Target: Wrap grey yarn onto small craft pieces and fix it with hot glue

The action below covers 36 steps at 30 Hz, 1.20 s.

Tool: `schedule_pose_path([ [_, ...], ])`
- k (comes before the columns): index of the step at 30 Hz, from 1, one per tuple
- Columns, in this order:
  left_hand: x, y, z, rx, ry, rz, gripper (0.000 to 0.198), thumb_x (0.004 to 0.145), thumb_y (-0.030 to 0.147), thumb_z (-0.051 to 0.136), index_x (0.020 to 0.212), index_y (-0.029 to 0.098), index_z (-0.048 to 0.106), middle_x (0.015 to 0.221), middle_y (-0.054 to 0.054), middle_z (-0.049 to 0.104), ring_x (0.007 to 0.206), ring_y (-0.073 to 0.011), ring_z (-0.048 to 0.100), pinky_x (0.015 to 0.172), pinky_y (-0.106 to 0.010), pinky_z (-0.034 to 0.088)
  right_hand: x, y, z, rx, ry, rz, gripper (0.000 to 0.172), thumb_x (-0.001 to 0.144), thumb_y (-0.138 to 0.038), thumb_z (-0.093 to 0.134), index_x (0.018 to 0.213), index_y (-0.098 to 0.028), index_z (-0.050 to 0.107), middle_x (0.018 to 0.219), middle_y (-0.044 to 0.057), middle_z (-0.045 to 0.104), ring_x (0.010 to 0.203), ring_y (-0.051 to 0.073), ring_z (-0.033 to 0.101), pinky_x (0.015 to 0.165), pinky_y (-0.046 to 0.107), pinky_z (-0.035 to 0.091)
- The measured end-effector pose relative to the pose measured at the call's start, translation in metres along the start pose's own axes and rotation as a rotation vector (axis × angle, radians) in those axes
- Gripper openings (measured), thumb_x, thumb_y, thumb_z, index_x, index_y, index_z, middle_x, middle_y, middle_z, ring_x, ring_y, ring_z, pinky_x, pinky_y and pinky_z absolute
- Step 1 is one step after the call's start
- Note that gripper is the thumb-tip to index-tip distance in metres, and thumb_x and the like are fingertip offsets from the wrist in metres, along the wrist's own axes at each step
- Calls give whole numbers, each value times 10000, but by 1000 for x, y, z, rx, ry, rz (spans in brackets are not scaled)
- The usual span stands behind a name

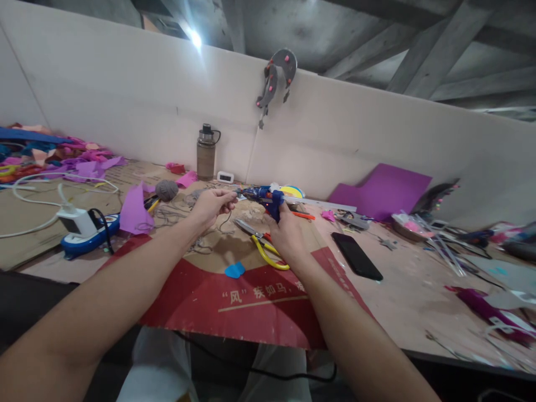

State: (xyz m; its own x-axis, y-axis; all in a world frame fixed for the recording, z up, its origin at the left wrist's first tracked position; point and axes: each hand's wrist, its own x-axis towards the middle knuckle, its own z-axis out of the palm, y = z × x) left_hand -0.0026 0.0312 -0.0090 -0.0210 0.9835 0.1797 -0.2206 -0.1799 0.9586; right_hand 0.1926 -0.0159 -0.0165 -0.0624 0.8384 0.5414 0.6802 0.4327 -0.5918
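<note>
My right hand (287, 233) is wrapped round the handle of a blue glue gun (267, 198), held above the table with its nozzle pointing left. My left hand (211, 205) is closed in a pinch just left of the nozzle, gripping a small thing with a thin dark wire hanging from it; I cannot make out what it is. Under my hands lie yellow-handled pliers (262, 243) and a small blue heart-shaped cutout (235, 271) on a red and brown cardboard sheet (251, 304).
A black phone (356, 255) lies right of my hands. A brown bottle (206, 153) stands by the back wall, a grey yarn ball (166, 190) and purple foam piece (134, 210) to the left, a power strip (86, 231), purple foam sheet (383, 191), scraps at both ends.
</note>
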Motion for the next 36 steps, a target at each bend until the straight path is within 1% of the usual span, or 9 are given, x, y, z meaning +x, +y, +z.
schedule_pose_path([
  [11, 4, -4, -2, -14, -12, 13, 217, 632, 266, 793, 653, 99, 657, 562, -26, 618, 453, -58, 478, 424, -193, 310, 1, 1, 1, -12, 7, -28, 424, 857, -254, 508, 1275, -184, 528, 1054, 135, 693, 957, 287, 661, 811, 391, 511],
  [17, 5, -6, -3, -13, -20, 19, 200, 656, 260, 777, 647, 98, 659, 569, -30, 620, 455, -54, 471, 427, -192, 315, 1, 2, 1, -18, -7, -18, 430, 864, -268, 493, 1284, -179, 519, 1057, 142, 690, 946, 303, 656, 808, 417, 505],
  [23, 6, -9, -7, -25, -7, -6, 155, 698, 225, 743, 660, 91, 676, 541, -20, 587, 464, -51, 483, 424, -166, 326, 6, 1, -3, 142, 12, 19, 390, 830, -279, 534, 1208, -183, 538, 1085, 124, 672, 988, 274, 629, 876, 421, 484],
  [25, 6, -9, -7, -39, 8, -34, 151, 712, 215, 732, 655, 86, 678, 551, -21, 591, 461, -43, 484, 423, -153, 334, 12, 2, -9, 215, 11, 69, 353, 801, -304, 572, 1134, -184, 554, 1018, 102, 673, 906, 243, 630, 822, 390, 498],
  [27, 6, -9, -7, -50, 20, -64, 152, 727, 210, 720, 652, 85, 679, 568, -28, 603, 462, -40, 492, 423, -143, 346, 21, 6, -18, 283, -41, 167, 304, 769, -316, 601, 1040, -186, 558, 857, 55, 658, 716, 191, 601, 672, 335, 500],
  [29, 6, -10, -7, -56, 18, -74, 150, 736, 209, 714, 655, 87, 682, 597, -38, 624, 467, -38, 501, 421, -135, 354, 33, 16, -29, 355, -120, 264, 253, 743, -317, 612, 953, -192, 544, 723, 7, 608, 553, 136, 510, 532, 283, 442],
  [31, 6, -11, -7, -59, -1, -80, 143, 741, 209, 714, 667, 90, 688, 623, -46, 640, 472, -37, 508, 419, -131, 360, 44, 27, -38, 443, -155, 321, 235, 718, -306, 618, 902, -198, 520, 733, -2, 605, 505, 99, 446, 483, 253, 398],
  [33, 6, -12, -8, -66, -7, -96, 126, 735, 203, 721, 678, 95, 691, 645, -49, 652, 474, -38, 511, 415, -131, 364, 50, 36, -44, 512, -165, 334, 251, 699, -302, 628, 895, -202, 506, 800, 8, 628, 512, 82, 431, 479, 237, 386],
  [36, 7, -11, -8, -82, 12, -124, 109, 714, 194, 739, 689, 102, 688, 658, -50, 661, 477, -43, 512, 409, -136, 364, 48, 39, -42, 544, -182, 256, 281, 703, -323, 639, 925, -209, 511, 785, -9, 616, 530, 90, 448, 493, 240, 401],
])
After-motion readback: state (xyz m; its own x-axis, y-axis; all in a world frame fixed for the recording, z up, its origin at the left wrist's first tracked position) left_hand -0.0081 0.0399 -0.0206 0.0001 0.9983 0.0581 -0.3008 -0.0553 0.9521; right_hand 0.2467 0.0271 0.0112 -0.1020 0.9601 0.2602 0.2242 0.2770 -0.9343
